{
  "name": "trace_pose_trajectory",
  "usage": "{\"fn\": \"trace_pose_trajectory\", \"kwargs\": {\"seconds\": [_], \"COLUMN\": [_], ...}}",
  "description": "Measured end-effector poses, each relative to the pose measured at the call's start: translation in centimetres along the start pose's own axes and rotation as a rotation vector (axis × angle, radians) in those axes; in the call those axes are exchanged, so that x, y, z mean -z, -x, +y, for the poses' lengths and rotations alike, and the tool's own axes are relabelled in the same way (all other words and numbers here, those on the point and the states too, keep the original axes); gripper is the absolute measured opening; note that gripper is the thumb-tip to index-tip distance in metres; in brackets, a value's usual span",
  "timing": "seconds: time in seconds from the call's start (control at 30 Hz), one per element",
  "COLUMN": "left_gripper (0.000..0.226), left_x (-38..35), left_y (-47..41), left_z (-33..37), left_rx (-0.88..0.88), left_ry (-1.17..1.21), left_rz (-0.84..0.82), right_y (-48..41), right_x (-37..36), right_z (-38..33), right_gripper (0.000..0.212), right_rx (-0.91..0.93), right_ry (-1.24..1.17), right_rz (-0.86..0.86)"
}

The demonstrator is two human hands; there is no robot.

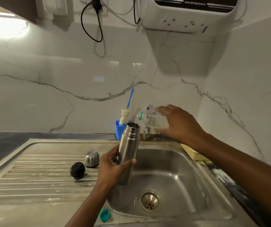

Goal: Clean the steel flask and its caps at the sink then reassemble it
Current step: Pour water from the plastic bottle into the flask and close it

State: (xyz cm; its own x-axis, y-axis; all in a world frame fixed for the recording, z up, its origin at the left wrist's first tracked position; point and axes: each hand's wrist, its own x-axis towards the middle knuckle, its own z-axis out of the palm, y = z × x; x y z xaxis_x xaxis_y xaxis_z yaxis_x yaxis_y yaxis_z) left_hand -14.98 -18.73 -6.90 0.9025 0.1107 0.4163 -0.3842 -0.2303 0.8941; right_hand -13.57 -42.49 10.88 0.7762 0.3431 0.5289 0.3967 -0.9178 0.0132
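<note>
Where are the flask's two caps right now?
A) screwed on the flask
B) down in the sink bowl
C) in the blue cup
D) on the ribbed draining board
D: the black cap and steel cap sit on the draining board, left of the open flask.

White veined marble wall (82,76) glows under a cabinet light (3,25) at upper left.
</note>
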Motion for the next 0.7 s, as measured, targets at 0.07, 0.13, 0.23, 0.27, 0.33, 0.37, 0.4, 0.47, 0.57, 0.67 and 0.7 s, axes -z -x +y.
{"fn": "trace_pose_trajectory", "kwargs": {"seconds": [0.07, 0.13, 0.23, 0.27, 0.33, 0.37, 0.4, 0.47, 0.57, 0.67, 0.7], "left_gripper": [0.066, 0.063, 0.069, 0.070, 0.067, 0.066, 0.066, 0.073, 0.082, 0.078, 0.078], "left_x": [0.5, 1.3, 3.1, 3.9, 5.5, 6.4, 7.3, 9.2, 12.3, 15.2, 16.2], "left_y": [0.1, 0.3, 0.2, 0.2, 0.2, 0.2, 0.3, 0.4, 0.5, 0.9, 1.1], "left_z": [0.7, 1.5, 2.5, 2.9, 3.9, 4.3, 4.8, 5.5, 5.8, 5.3, 4.9], "left_rx": [0.005, 0.031, 0.048, 0.048, 0.036, 0.031, 0.030, 0.039, 0.044, 0.050, 0.058], "left_ry": [0.022, 0.071, 0.118, 0.124, 0.130, 0.128, 0.129, 0.136, 0.136, 0.097, 0.084], "left_rz": [0.025, 0.052, 0.089, 0.103, 0.126, 0.139, 0.151, 0.179, 0.234, 0.282, 0.300], "right_y": [0.4, 0.8, 1.2, 1.3, 1.4, 1.5, 1.6, 1.9, 2.3, 2.6, 2.6], "right_x": [-0.9, -2.0, -3.5, -3.9, -4.5, -4.7, -4.9, -5.6, -6.6, -8.0, -8.5], "right_z": [-0.1, -0.4, -1.3, -1.8, -2.9, -3.5, -4.2, -5.4, -6.9, -8.2, -8.7], "right_gripper": [0.079, 0.078, 0.079, 0.078, 0.071, 0.065, 0.061, 0.056, 0.054, 0.063, 0.065], "right_rx": [-0.091, -0.141, -0.192, -0.196, -0.193, -0.194, -0.194, -0.184, -0.163, -0.154, -0.145], "right_ry": [-0.220, -0.364, -0.515, -0.549, -0.611, -0.645, -0.679, -0.740, -0.817, -0.864, -0.862], "right_rz": [-0.016, -0.016, -0.006, -0.003, 0.003, 0.004, 0.005, 0.008, 0.001, -0.013, -0.014]}}
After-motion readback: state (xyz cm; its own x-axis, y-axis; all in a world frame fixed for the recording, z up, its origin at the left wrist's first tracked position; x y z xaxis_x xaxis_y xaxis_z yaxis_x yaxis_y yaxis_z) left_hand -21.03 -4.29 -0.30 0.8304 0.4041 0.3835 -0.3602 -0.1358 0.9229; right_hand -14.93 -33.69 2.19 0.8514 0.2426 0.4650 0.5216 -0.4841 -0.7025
